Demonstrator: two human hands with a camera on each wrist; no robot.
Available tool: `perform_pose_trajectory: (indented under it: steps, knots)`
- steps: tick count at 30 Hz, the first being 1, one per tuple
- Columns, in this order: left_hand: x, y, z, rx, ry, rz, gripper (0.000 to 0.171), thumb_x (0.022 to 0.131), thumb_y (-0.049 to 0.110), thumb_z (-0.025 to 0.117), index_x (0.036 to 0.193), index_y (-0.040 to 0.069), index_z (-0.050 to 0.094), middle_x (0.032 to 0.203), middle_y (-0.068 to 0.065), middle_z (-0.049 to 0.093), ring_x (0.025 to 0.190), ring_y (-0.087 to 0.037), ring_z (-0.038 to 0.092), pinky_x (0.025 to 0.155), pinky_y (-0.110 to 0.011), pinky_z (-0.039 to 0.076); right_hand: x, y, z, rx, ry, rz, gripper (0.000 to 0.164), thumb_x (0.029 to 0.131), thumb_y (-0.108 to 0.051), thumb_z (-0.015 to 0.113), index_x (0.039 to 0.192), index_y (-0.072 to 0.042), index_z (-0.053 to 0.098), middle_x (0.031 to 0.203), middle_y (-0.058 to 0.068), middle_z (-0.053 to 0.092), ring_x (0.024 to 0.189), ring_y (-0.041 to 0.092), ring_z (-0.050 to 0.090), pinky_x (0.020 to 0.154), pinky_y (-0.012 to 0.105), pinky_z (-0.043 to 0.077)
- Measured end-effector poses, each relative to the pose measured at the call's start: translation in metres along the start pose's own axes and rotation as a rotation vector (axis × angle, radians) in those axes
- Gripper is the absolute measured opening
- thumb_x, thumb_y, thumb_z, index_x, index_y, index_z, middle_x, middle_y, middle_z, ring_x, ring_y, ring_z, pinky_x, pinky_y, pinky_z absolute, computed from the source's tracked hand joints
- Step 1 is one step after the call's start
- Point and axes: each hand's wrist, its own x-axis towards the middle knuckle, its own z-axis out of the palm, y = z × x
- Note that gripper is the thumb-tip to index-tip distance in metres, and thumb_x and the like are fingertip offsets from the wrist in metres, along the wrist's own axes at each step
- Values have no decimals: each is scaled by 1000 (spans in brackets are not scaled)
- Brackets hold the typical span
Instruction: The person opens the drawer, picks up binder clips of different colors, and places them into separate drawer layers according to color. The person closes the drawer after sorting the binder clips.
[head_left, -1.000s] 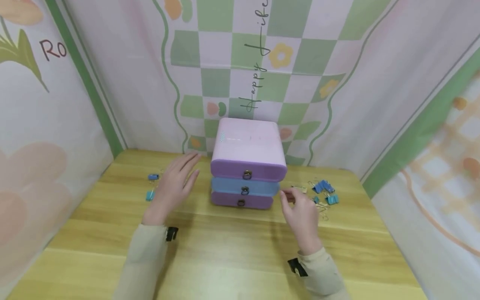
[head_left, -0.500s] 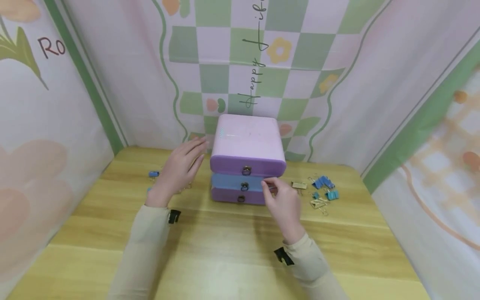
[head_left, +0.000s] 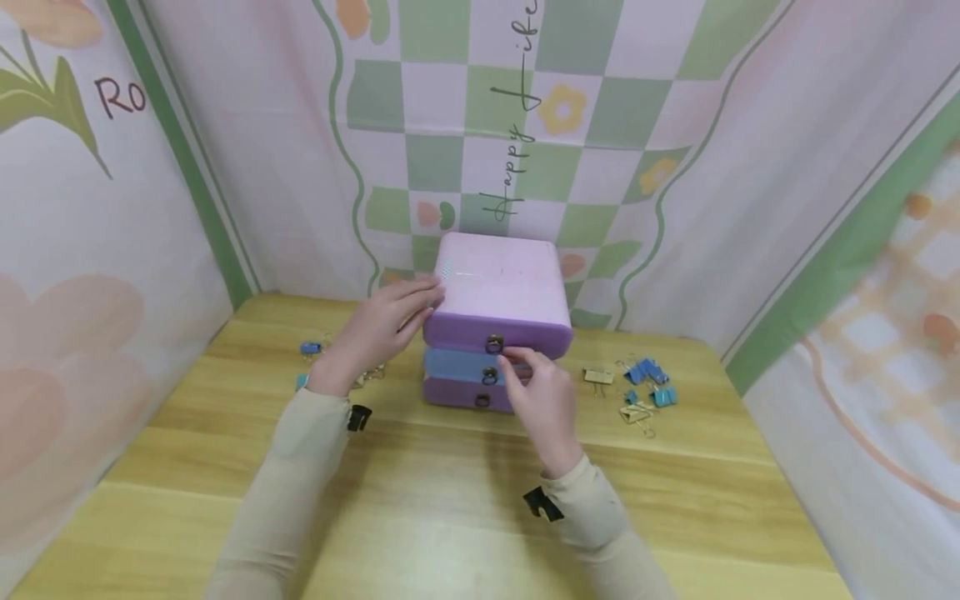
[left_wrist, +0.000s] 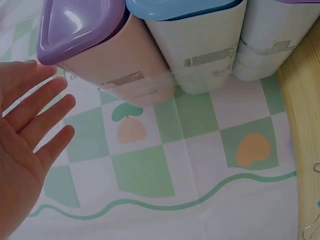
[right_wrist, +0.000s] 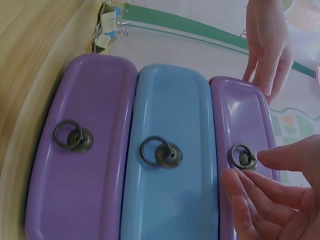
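Observation:
A small chest of drawers (head_left: pixel 498 279) with a pink top stands at the back of the table. Its fronts are a purple top drawer (head_left: pixel 453 332), a blue middle drawer (head_left: pixel 450 365) and a purple bottom drawer (head_left: pixel 450 392), all shut. My left hand (head_left: pixel 381 329), fingers extended, has its fingertips at the chest's upper left edge; whether they touch is unclear. Near the top drawer's ring pull (right_wrist: pixel 240 154) is my right hand (right_wrist: pixel 280 195). Its thumb and bent fingers stand apart on either side of the pull, holding nothing that I can see.
Several binder clips lie right of the chest, among them a gold clip (head_left: pixel 597 376), a blue clip (head_left: pixel 647 371) and a teal clip (head_left: pixel 663 396). More lie at the left, including a blue clip (head_left: pixel 310 347). Behind the wooden table (head_left: pixel 442 500) hangs a checked curtain (head_left: pixel 433 158).
My right hand has moved left from beside the chest to the top drawer's pull. My left hand has moved right to the chest's upper left edge. The drawers have not moved.

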Motion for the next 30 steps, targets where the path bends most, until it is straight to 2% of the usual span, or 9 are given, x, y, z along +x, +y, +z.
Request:
perform_pose_trajectory:
  steps: [4, 9, 15, 18, 23, 26, 30]
  knots:
    - [3, 0, 0, -41, -51, -37, 32, 98, 18, 52, 129, 10, 59, 136, -7, 56, 124, -24, 53, 106, -38, 43, 1, -3, 5, 45, -11, 41, 19, 88, -25, 68, 96, -9, 73, 86, 5, 74, 64, 15, 69, 54, 27, 56]
    - [6, -2, -1, -78, -85, -53, 32, 99, 18, 50, 128, 10, 59, 135, -6, 57, 124, -23, 54, 105, -37, 44, 5, -4, 9, 115, -12, 133, 22, 88, -31, 67, 94, -10, 72, 82, 4, 74, 63, 14, 68, 54, 27, 55]
    - [8, -5, -2, -105, -110, -40, 30, 98, 16, 52, 126, 10, 61, 133, -6, 59, 123, -23, 55, 102, -36, 47, 8, -1, 16, 234, 2, 195, 26, 86, -35, 70, 90, -9, 72, 78, 4, 73, 62, 15, 68, 54, 24, 55]
    - [9, -7, -2, -120, -106, -25, 29, 97, 16, 53, 124, 9, 62, 131, -6, 60, 122, -23, 56, 101, -36, 48, 9, -1, 19, 335, -12, 223, 26, 85, -32, 71, 91, -6, 71, 79, 7, 73, 62, 21, 69, 54, 24, 56]
    - [8, -11, -2, -126, -116, -26, 30, 97, 16, 54, 125, 11, 62, 132, -4, 59, 122, -21, 56, 101, -34, 47, 10, -1, 23, 490, -41, 260, 21, 86, -20, 71, 90, 0, 70, 78, 15, 73, 64, 36, 69, 58, 41, 59]
    - [7, -12, -3, -134, -138, -30, 31, 97, 16, 53, 127, 12, 61, 134, -4, 57, 123, -21, 55, 102, -35, 47, 10, -1, 25, 523, -45, 265, 19, 86, -18, 70, 89, 1, 71, 75, 17, 72, 63, 38, 68, 62, 50, 57]
    - [8, -12, -4, -132, -167, -25, 32, 97, 15, 53, 128, 12, 60, 137, -4, 55, 125, -22, 53, 103, -36, 46, 10, -1, 25, 519, -46, 262, 19, 86, -19, 70, 89, 1, 71, 74, 16, 72, 62, 37, 68, 63, 52, 56]
